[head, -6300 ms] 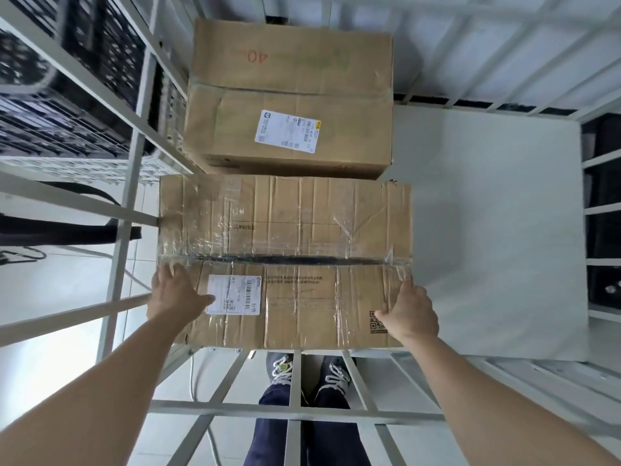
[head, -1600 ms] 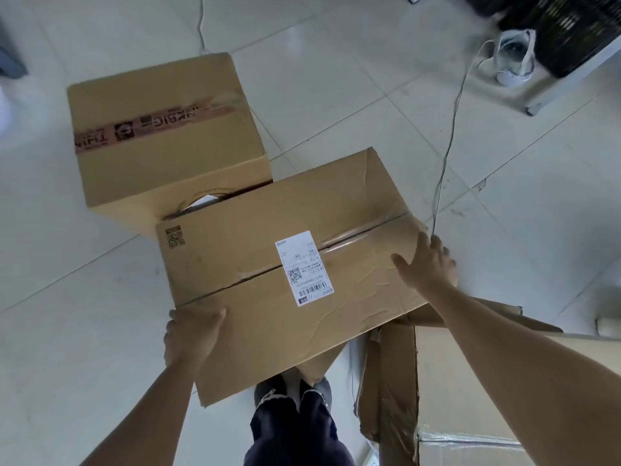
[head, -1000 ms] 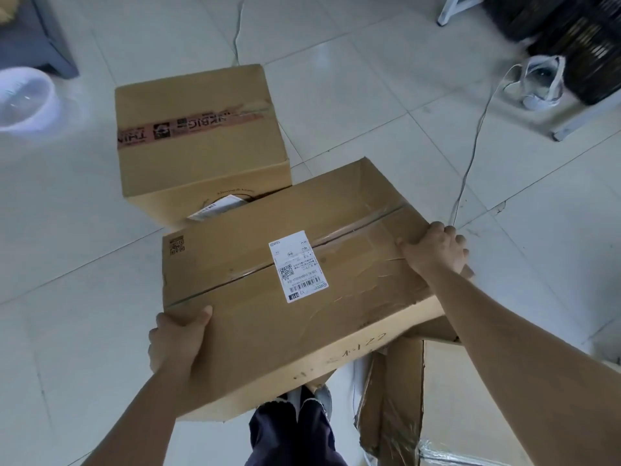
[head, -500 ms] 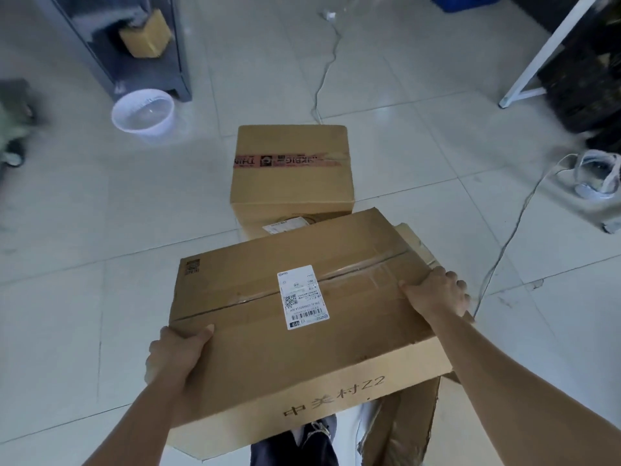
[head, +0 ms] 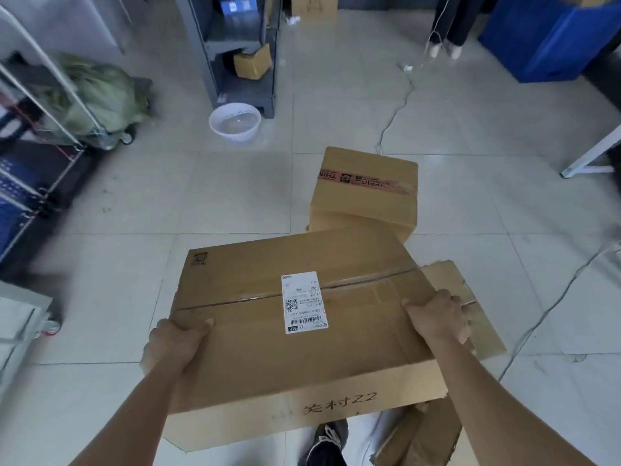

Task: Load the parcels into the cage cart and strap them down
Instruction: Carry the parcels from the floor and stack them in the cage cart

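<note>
I carry a wide flat cardboard parcel (head: 268, 351) with a white shipping label on top and handwriting on its near side. My left hand (head: 174, 341) grips its left edge, thumb on top. My right hand (head: 440, 317) grips its right edge. The parcel is lifted off the floor in front of me. A second cardboard parcel (head: 364, 193) with red printed tape stands on the floor behind it. The cage cart is not clearly in view.
A flattened cardboard piece (head: 470, 304) lies to the right under the parcel. A white basin (head: 234, 122) sits by a grey shelf unit (head: 235, 52). A wire trolley (head: 50, 105) stands at left, a blue bin (head: 551, 35) at far right, a cable (head: 396, 109) across the tiles.
After setting a box in the cage, I turned away and picked up the labelled parcel. Over the last second it rose from the floor and my view swung upward to the room.
</note>
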The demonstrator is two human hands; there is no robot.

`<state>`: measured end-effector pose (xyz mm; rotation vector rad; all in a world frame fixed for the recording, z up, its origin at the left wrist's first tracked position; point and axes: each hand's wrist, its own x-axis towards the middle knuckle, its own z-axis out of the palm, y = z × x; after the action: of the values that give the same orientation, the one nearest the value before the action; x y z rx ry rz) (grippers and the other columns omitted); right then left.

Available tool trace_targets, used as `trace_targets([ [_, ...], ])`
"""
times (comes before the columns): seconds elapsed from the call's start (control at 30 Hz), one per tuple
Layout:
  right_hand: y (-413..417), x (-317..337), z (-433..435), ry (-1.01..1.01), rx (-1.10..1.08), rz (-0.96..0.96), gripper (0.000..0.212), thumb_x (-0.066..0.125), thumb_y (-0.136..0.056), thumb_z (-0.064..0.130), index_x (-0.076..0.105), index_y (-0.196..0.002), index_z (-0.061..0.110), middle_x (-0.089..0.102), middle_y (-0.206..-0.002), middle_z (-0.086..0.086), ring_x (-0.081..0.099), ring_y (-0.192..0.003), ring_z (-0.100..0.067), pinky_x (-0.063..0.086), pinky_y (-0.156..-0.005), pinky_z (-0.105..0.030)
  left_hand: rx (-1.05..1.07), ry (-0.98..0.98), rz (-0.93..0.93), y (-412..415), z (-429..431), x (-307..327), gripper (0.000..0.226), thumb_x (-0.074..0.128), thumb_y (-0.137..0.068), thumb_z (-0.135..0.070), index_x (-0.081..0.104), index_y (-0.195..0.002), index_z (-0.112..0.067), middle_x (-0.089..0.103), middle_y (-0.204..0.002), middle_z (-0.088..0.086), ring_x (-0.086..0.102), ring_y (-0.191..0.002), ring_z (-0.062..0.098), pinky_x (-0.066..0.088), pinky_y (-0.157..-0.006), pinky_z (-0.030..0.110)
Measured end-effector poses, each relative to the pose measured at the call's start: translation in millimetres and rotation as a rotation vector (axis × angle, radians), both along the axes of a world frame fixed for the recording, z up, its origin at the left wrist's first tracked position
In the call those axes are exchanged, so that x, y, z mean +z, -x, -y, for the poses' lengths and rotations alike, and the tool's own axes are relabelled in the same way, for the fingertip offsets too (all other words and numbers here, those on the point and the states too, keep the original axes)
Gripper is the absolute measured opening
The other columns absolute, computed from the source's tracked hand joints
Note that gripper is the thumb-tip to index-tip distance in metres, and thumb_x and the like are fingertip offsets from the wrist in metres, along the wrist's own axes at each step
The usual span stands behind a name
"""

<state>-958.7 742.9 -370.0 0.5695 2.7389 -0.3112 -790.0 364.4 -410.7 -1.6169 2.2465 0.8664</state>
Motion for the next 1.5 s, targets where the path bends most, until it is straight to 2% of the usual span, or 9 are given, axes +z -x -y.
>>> trace_targets([
  [0.1, -14.4, 14.3, 28.0, 0.009, 0.037, -0.024, 0.073, 0.062, -0.083, 0.056, 0.046, -0.132, 0.004, 0.049, -0.134, -0.017, 0.044, -0.125, -0.037, 0.040, -0.099, -0.046, 0.024, 0.021, -0.036, -27.1, 22.1, 20.1, 0.079, 0.071, -0.070, -0.060, 0.051, -0.122, -0.004, 0.060, -0.118, 0.016, 0.059, -0.105, 0.040, 0.050, -0.088, 0.048],
  [0.23, -33.6, 34.3, 70.1, 0.027, 0.082, -0.050, 0.074, 0.062, -0.082, 0.058, 0.046, -0.131, 0.004, 0.049, -0.134, -0.017, 0.044, -0.124, -0.038, 0.042, -0.099, -0.047, 0.068, 0.048, -0.092, -61.7, 53.2, 49.5, 0.088, 0.067, -0.064, -0.064, 0.050, -0.125, -0.004, 0.059, -0.121, 0.018, 0.058, -0.108, 0.041, 0.049, -0.089, 0.049],
  [0.47, -68.3, 80.6, 157.0, 0.138, 0.172, -0.151, 0.074, 0.066, -0.081, 0.055, 0.047, -0.131, 0.004, 0.049, -0.133, -0.018, 0.044, -0.124, -0.038, 0.040, -0.101, -0.047, 0.226, 0.107, -0.201, -136.5, 113.5, 98.8, 0.077, 0.070, -0.072, -0.058, 0.049, -0.124, -0.007, 0.061, -0.119, 0.016, 0.059, -0.105, 0.039, 0.049, -0.088, 0.049],
  [0.6, -93.6, 110.2, 212.1, 0.170, 0.249, -0.209, 0.072, 0.066, -0.082, 0.052, 0.047, -0.132, 0.004, 0.047, -0.137, -0.019, 0.043, -0.126, -0.038, 0.038, -0.101, -0.046, 0.324, 0.151, -0.289, -185.3, 141.8, 129.7, 0.066, 0.072, -0.077, -0.047, 0.049, -0.123, -0.006, 0.062, -0.114, 0.017, 0.059, -0.103, 0.038, 0.047, -0.081, 0.042],
  [0.73, -118.3, 135.1, 264.4, 0.206, 0.327, -0.246, 0.074, 0.066, -0.081, 0.054, 0.047, -0.132, 0.004, 0.048, -0.136, -0.019, 0.043, -0.127, -0.038, 0.040, -0.100, -0.047, 0.403, 0.193, -0.319, -233.8, 173.8, 155.2, 0.067, 0.072, -0.072, -0.056, 0.052, -0.115, -0.009, 0.064, -0.110, 0.015, 0.061, -0.098, 0.037, 0.048, -0.073, 0.040],
  [0.83, -133.5, 149.5, 301.1, 0.253, 0.388, -0.271, 0.073, 0.067, -0.081, 0.052, 0.047, -0.132, 0.004, 0.048, -0.136, -0.020, 0.042, -0.128, -0.038, 0.038, -0.101, -0.045, 0.471, 0.229, -0.327, -263.8, 195.7, 175.3, 0.066, 0.072, -0.071, -0.059, 0.052, -0.111, -0.011, 0.064, -0.108, 0.015, 0.061, -0.097, 0.038, 0.051, -0.077, 0.044],
  [1.17, -142.5, 196.7, 412.6, 0.390, 0.625, -0.305, 0.069, 0.069, -0.081, 0.053, 0.051, -0.126, 0.004, 0.052, -0.128, -0.018, 0.046, -0.120, -0.040, 0.042, -0.097, -0.049, 0.688, 0.399, -0.367, -331.1, 228.9, 230.4, 0.078, 0.070, -0.073, -0.061, 0.049, -0.129, -0.011, 0.062, -0.120, 0.015, 0.059, -0.108, 0.039, 0.048, -0.080, 0.044],
  [1.33, -141.8, 226.1, 472.7, 0.474, 0.758, -0.328, 0.070, 0.069, -0.081, 0.052, 0.050, -0.128, 0.004, 0.052, -0.130, -0.019, 0.047, -0.121, -0.040, 0.042, -0.098, -0.050, 0.825, 0.478, -0.421, -355.6, 232.1, 254.5, 0.075, 0.070, -0.071, -0.062, 0.052, -0.124, -0.013, 0.064, -0.116, 0.013, 0.060, -0.105, 0.038, 0.051, -0.084, 0.048],
  [1.5, -153.3, 249.1, 529.3, 0.538, 0.859, -0.336, 0.071, 0.071, -0.079, 0.053, 0.052, -0.126, 0.005, 0.054, -0.130, -0.018, 0.047, -0.121, -0.039, 0.042, -0.099, -0.049, 0.952, 0.557, -0.432, -379.7, 239.1, 278.0, 0.073, 0.070, -0.074, -0.060, 0.049, -0.124, -0.011, 0.062, -0.119, 0.014, 0.059, -0.107, 0.037, 0.045, -0.077, 0.042],
])
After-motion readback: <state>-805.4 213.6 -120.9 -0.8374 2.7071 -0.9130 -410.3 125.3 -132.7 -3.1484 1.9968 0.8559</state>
